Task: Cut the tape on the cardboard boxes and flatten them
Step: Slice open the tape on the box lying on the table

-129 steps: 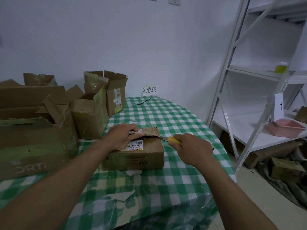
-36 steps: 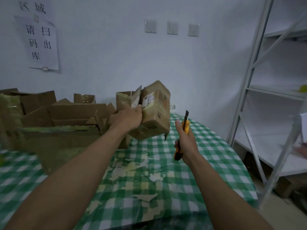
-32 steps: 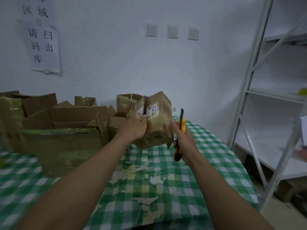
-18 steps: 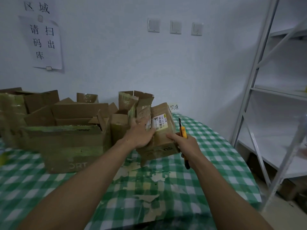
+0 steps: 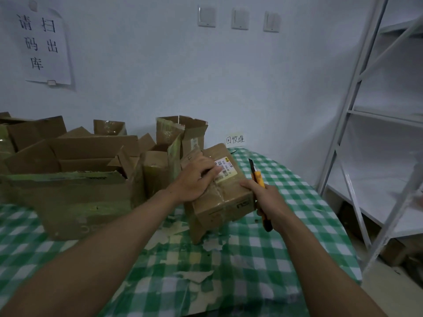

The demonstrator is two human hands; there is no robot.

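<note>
The small cardboard box (image 5: 225, 197) sits tilted near the middle of the worktop (image 5: 297, 252), its low end propped on a hanging flap and its taped top turned towards the camera. A white shipping label (image 5: 226, 168) is stuck near the far edge of that top. The left hand (image 5: 194, 179) lies over the box's upper left side, with its fingers curled down onto the top beside the label, gripping it. The right hand (image 5: 267, 200) is wrapped round the handle of a yellow utility knife (image 5: 258, 177), and its thumb side touches the box's near right corner. The blade is extended and points up and away, just beside the box's right edge but clear of the cardboard.

Torn paper and tape scraps (image 5: 196, 277) lie on the green checked cloth in front of the box. To the left stands a cluster of opened boxes (image 5: 68, 191), with a taller open box (image 5: 183, 133) behind. A small handwritten note (image 5: 235, 140) leans against the wall beyond. On the wall hang a paper sign (image 5: 43, 44) and three switches (image 5: 239, 18). A white metal shelving rack (image 5: 357, 110) stands to the right.
</note>
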